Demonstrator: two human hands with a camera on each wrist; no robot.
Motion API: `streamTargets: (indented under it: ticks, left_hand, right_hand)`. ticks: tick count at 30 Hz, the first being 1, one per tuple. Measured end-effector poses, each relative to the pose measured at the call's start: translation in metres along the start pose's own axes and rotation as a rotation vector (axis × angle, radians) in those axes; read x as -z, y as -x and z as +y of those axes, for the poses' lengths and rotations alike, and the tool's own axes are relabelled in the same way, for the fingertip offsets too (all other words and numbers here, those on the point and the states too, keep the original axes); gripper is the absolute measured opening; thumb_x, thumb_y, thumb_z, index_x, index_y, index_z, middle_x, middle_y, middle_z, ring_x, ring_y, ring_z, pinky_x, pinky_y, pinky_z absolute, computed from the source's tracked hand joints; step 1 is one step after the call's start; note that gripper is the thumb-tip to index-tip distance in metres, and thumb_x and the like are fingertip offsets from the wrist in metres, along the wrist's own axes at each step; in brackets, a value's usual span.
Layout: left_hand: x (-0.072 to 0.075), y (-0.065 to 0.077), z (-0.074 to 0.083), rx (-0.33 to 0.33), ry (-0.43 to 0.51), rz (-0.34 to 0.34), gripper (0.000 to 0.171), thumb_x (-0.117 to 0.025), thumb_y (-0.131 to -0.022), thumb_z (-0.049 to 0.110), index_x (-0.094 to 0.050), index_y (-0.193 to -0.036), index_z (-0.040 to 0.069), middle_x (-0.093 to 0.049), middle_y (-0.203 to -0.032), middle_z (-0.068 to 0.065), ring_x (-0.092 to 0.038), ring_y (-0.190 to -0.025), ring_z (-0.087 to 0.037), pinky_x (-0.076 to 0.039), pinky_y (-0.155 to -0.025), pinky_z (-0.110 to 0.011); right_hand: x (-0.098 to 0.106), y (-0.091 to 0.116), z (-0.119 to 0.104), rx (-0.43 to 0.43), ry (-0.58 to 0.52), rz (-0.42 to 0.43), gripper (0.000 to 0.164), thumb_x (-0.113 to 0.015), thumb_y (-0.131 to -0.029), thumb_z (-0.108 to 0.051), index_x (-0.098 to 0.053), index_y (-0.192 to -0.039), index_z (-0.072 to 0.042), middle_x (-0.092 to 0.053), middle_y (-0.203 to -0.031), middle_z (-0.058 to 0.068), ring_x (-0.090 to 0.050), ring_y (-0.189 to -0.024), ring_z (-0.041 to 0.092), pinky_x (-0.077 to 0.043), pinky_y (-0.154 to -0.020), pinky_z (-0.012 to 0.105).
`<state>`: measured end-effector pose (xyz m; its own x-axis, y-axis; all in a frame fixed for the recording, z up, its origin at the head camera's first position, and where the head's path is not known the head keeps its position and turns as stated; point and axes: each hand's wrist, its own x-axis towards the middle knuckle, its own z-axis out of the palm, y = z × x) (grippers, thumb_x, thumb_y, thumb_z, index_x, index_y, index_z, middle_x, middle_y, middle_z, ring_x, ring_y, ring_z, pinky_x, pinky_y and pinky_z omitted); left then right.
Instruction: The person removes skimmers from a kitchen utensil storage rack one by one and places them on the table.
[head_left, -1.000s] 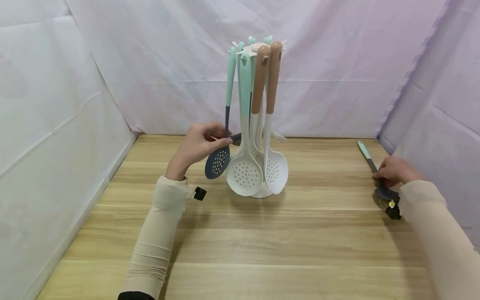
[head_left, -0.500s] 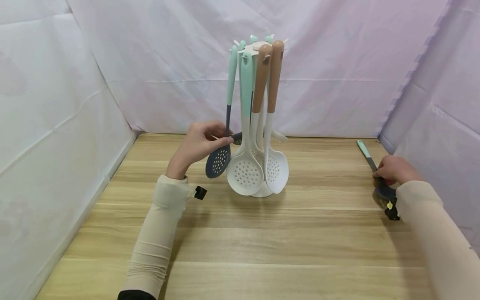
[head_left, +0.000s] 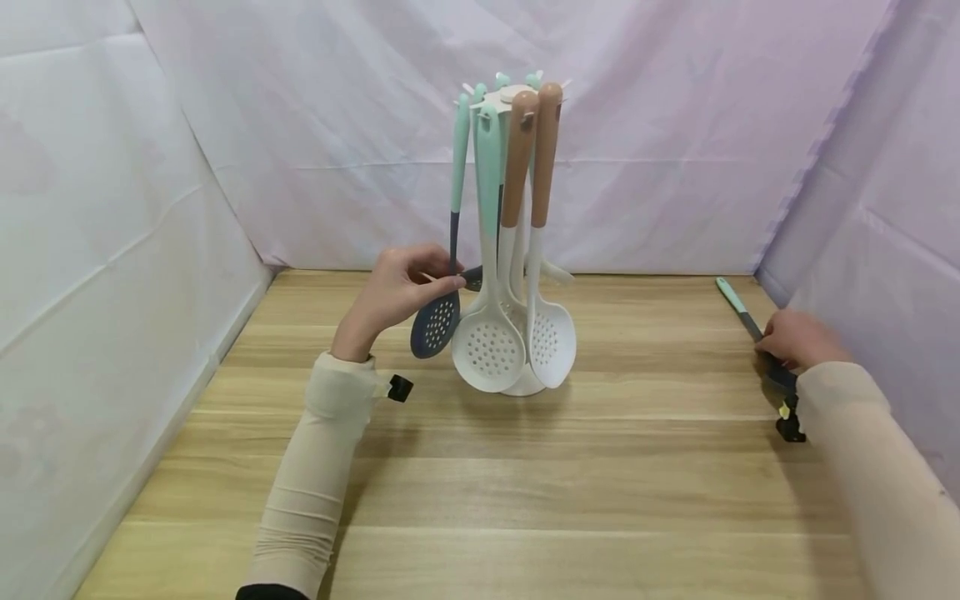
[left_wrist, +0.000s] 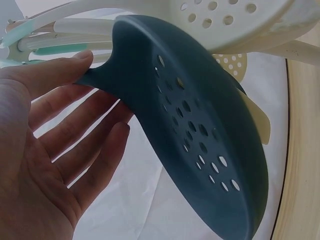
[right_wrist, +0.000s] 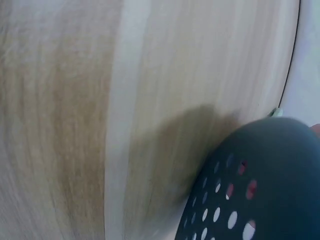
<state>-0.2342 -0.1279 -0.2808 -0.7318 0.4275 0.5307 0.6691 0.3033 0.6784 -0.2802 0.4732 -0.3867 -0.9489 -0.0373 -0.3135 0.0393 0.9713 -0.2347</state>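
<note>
Skimmer of dark perforated plastic with mint handle is gripped by the right hand, long axis running away; well leftward, on a white hooked rack, a dark-blue perforated ladle is pinched by the left hand.

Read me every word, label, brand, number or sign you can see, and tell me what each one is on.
None can be read in any view.
The dark skimmer in the left hand, the other dark skimmer in the right hand and the rack show no lettering.
The black device by the left cuff is too small to tell.
</note>
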Motion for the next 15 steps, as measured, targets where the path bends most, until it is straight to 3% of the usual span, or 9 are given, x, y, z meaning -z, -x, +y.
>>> streamTargets:
  ticks: [7,15]
  left_hand:
    - [0.002,0.000,0.001,-0.002,0.000,0.002,0.011,-0.070,-0.084,0.008,-0.069,-0.093,0.002,-0.069,-0.086,-0.009,-0.065,-0.076,-0.020,-0.056,-0.066,-0.038]
    - [0.001,-0.001,0.003,-0.005,-0.017,0.003,0.012,-0.069,-0.084,0.008,-0.069,-0.093,-0.001,-0.069,-0.086,-0.010,-0.065,-0.074,-0.020,-0.056,-0.065,-0.037]
  right_hand:
    - [0.003,0.001,0.001,-0.005,0.023,0.053,0.029,-0.064,-0.083,-0.021,-0.065,-0.090,0.007,-0.060,-0.070,0.009,-0.057,-0.056,0.021,-0.048,-0.048,0.035]
    - [0.001,0.003,0.011,0.000,-0.043,0.021,0.045,-0.064,-0.086,-0.030,-0.062,-0.101,0.012,-0.062,-0.075,0.010,-0.059,-0.060,0.022,-0.050,-0.051,0.036]
